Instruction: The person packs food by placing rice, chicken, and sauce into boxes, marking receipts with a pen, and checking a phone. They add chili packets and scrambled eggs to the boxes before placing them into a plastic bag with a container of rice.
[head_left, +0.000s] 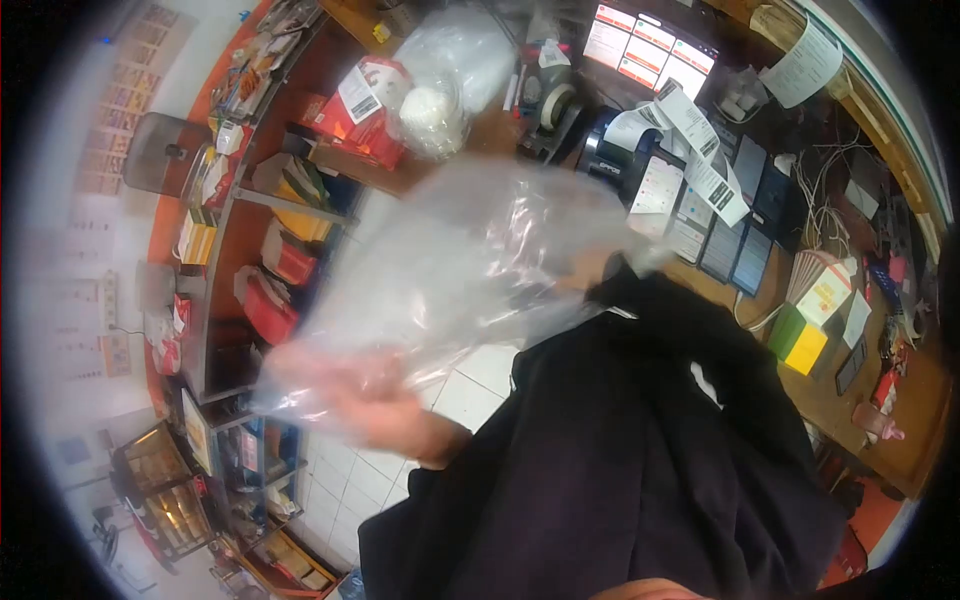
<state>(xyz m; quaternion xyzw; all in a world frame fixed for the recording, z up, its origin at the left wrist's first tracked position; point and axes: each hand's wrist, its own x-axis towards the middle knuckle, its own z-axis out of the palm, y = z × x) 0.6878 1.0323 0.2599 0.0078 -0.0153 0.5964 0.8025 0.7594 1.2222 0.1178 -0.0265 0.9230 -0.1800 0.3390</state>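
Observation:
A large clear plastic bag [450,255] is stretched out in front of me, with light glinting on its creases. My left hand [365,395], slightly blurred, grips the lower-left end, and film covers part of its fingers. At the opposite end, beside the desk, my right hand [590,268] holds the bag near my black sleeve [665,305]. Plastic hides most of the right fingers. I can make out no contents in the bag.
On the desk stand a label printer [610,150] with printed paper strips [700,150], several phones [660,185], a lit screen [650,45] and a tape dispenser [552,110]. A red package [365,110] lies near a wrapped white item [432,115]. Shelves [225,240] line the left.

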